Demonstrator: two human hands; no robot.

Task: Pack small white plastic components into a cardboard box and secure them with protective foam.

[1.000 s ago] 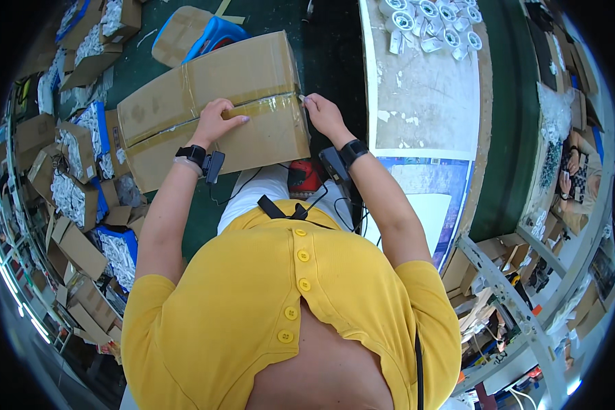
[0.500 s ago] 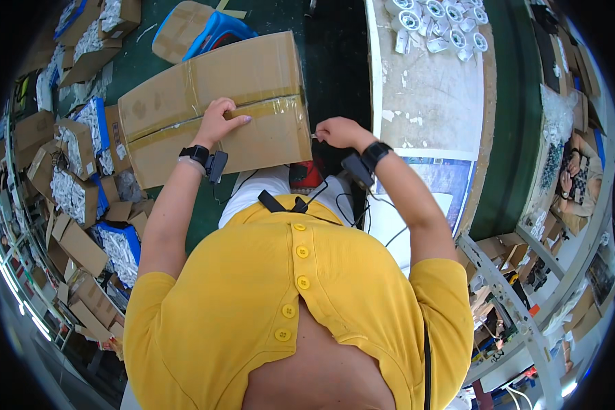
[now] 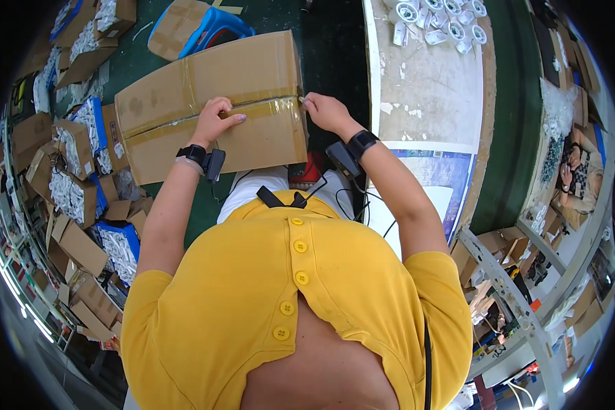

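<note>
A large brown cardboard box (image 3: 253, 147) lies in front of me, with shiny tape along its middle seam and a dark slit showing there. On the seam rests my left hand (image 3: 215, 123), its fingers curled against the box and its thumb out to the side. At the right end of the seam is my right hand (image 3: 328, 111), thumb and fingers pinched together. A small pale tip (image 3: 301, 100) shows at those fingers against the box edge; I cannot make out what it is. Both wrists carry a black band with a small device.
Behind the box stands a blue plastic stool (image 3: 219, 27) with a smaller carton (image 3: 178, 27) against it. A worktable (image 3: 424, 102) on my right holds several white round fittings (image 3: 451, 20). Open cartons of white parts (image 3: 68, 195) crowd the left. Another person (image 3: 581, 174) sits far right.
My right hand has moved left and a little farther away, from beside the box to the end of its seam. My left hand stays at nearly the same place on the seam.
</note>
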